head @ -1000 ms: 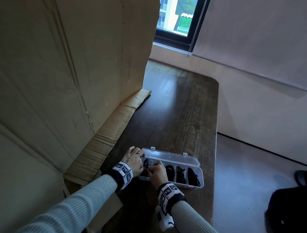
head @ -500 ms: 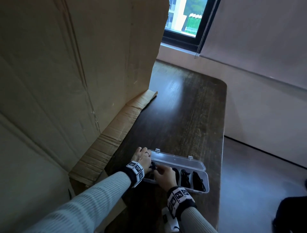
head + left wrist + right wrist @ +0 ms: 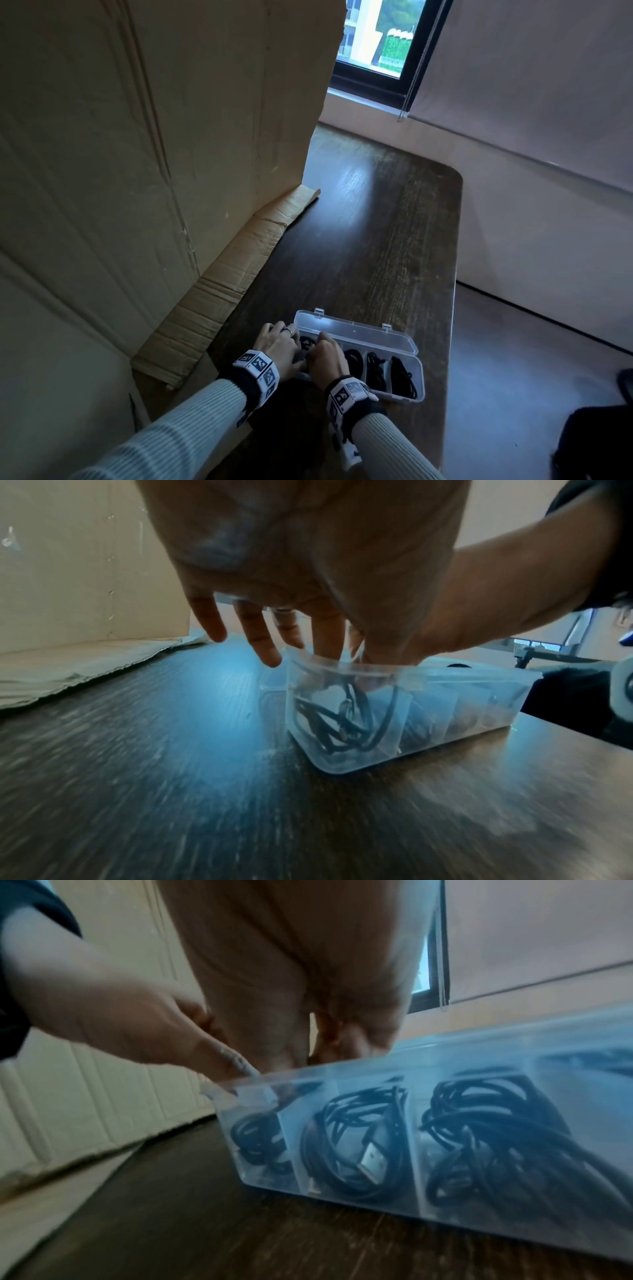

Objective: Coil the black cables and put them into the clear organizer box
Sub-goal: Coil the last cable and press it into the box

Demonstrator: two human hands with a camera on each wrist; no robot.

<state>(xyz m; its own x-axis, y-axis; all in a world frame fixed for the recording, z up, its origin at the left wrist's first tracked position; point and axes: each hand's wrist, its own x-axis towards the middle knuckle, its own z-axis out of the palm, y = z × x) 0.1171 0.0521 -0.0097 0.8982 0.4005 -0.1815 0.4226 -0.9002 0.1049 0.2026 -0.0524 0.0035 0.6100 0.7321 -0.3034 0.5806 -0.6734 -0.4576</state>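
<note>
At the near edge of the table point(image 3: 376, 240), the clear organizer box point(image 3: 418, 380) lies open, its lid point(image 3: 356, 334) folded back toward the far side. Both hands work the compartment at the box's left end. The left hand point(image 3: 277, 349) has its fingers point(image 3: 263, 639) spread, one or two dipping inside the wall, the others hanging outside it. The right hand point(image 3: 329, 356) reaches in from above; I cannot tell how its fingers lie. The black cable point(image 3: 342, 718) there sits loose and springy. To my eye, the job is pressing every loop below the rim while steadying the box. The other compartments hold coiled cables point(image 3: 356, 1139). Beyond, a cardboard sheet point(image 3: 137, 154) stands along the table's left edge.
</note>
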